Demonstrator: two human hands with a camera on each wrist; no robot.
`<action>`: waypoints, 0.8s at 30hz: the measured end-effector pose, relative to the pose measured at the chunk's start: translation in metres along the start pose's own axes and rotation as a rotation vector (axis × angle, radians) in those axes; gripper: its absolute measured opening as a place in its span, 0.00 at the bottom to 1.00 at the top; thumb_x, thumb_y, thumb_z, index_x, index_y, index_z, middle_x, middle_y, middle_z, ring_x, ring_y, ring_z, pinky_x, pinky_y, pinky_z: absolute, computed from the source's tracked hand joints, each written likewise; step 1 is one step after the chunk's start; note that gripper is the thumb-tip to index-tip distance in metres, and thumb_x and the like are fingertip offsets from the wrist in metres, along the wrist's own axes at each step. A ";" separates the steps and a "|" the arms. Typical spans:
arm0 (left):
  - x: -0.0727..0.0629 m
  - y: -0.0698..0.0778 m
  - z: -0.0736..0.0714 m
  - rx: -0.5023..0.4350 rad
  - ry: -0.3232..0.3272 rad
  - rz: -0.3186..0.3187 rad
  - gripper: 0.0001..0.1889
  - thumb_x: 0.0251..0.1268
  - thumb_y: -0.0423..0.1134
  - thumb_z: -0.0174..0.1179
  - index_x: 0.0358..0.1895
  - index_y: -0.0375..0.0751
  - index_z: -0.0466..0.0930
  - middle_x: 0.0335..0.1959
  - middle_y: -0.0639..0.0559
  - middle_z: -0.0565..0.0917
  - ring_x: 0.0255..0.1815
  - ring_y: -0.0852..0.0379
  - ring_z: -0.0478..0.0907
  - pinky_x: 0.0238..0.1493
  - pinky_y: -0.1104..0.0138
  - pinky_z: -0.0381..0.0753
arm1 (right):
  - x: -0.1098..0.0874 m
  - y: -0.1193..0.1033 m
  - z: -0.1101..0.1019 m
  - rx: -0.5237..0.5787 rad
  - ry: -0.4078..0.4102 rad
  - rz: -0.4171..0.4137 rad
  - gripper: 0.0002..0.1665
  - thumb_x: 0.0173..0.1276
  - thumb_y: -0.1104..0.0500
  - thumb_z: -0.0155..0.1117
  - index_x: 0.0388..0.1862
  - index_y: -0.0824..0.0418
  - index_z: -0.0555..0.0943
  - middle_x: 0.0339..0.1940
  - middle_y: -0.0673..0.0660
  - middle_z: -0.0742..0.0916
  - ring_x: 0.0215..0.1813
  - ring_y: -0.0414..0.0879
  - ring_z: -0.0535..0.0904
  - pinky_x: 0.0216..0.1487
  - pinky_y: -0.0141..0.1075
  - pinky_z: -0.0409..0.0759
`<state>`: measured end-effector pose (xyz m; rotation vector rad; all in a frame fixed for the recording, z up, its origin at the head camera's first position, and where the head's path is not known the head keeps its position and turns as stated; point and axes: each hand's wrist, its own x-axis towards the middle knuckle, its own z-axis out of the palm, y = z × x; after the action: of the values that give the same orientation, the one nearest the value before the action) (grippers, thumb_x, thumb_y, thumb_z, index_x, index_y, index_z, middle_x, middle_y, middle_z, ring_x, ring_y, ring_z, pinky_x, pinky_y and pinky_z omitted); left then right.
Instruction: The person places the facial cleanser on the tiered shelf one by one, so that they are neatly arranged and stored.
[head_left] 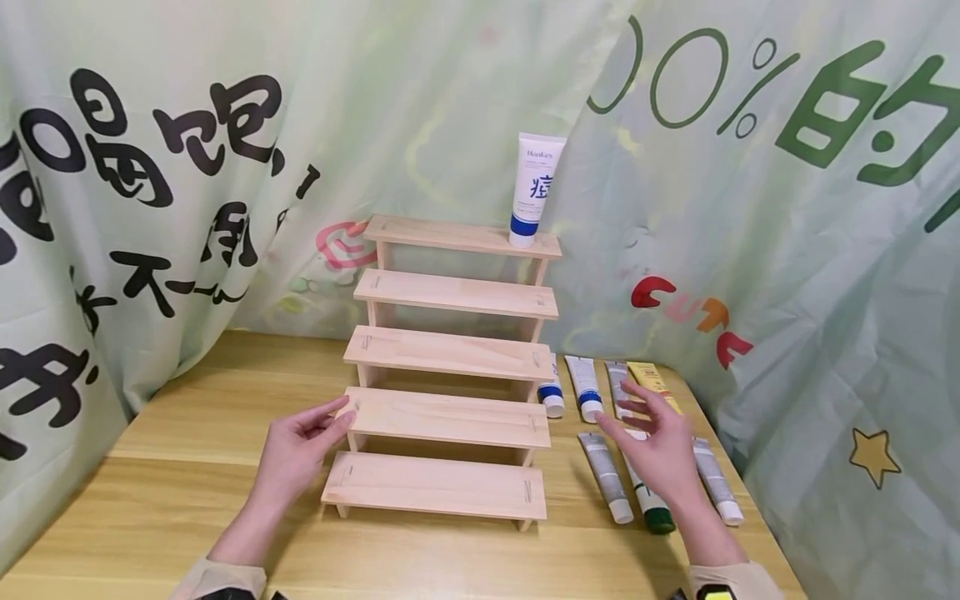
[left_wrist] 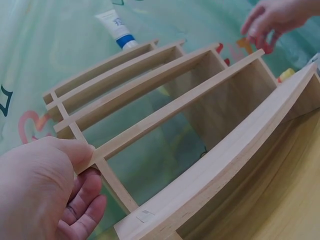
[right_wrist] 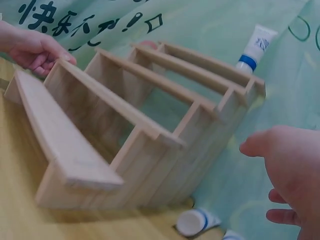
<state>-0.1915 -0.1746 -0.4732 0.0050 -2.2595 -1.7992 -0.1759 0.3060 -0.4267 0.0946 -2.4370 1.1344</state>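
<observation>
A five-tier wooden step rack stands on the table. With thumb and fingers, my left hand pinches the left end of its second-lowest shelf; the left wrist view shows the thumb at the shelf's corner. A white squeeze tube with a blue band stands cap down on the right end of the top shelf. My right hand hovers over the tubes right of the rack, fingers apart and holding nothing. Beneath it lie a green-capped tube, partly hidden, and a grey tube.
More tubes lie to the right: a white-and-blue one, another partly behind the rack, a yellow one and a grey one. A printed curtain hangs behind and beside the wooden table.
</observation>
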 end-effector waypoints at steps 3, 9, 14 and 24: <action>0.000 0.000 0.000 0.003 0.005 0.000 0.20 0.67 0.43 0.76 0.58 0.38 0.89 0.35 0.47 0.87 0.30 0.62 0.79 0.30 0.73 0.80 | -0.012 0.010 0.004 0.034 -0.025 0.045 0.35 0.68 0.55 0.81 0.70 0.63 0.79 0.65 0.62 0.84 0.58 0.60 0.86 0.54 0.31 0.84; 0.000 -0.001 0.000 -0.004 0.004 -0.002 0.20 0.67 0.42 0.76 0.59 0.39 0.89 0.35 0.49 0.87 0.31 0.63 0.80 0.31 0.73 0.81 | -0.030 0.026 0.013 0.057 -0.085 0.131 0.35 0.68 0.54 0.81 0.69 0.64 0.80 0.64 0.65 0.85 0.60 0.61 0.85 0.58 0.50 0.85; 0.001 -0.001 0.000 -0.011 0.010 0.001 0.20 0.67 0.42 0.76 0.59 0.38 0.89 0.34 0.50 0.87 0.31 0.63 0.80 0.31 0.73 0.81 | -0.039 0.034 0.021 0.047 -0.130 0.151 0.35 0.67 0.59 0.81 0.70 0.66 0.79 0.65 0.68 0.83 0.61 0.63 0.84 0.60 0.55 0.83; 0.000 -0.003 0.001 -0.011 0.007 0.002 0.20 0.68 0.41 0.76 0.59 0.38 0.89 0.34 0.49 0.87 0.30 0.61 0.80 0.31 0.73 0.81 | -0.047 0.038 0.031 -0.108 -0.163 0.157 0.36 0.66 0.63 0.80 0.70 0.70 0.78 0.64 0.71 0.83 0.61 0.64 0.83 0.61 0.57 0.82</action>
<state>-0.1926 -0.1744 -0.4761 0.0071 -2.2442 -1.8081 -0.1546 0.3025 -0.4907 -0.0406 -2.6851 1.0958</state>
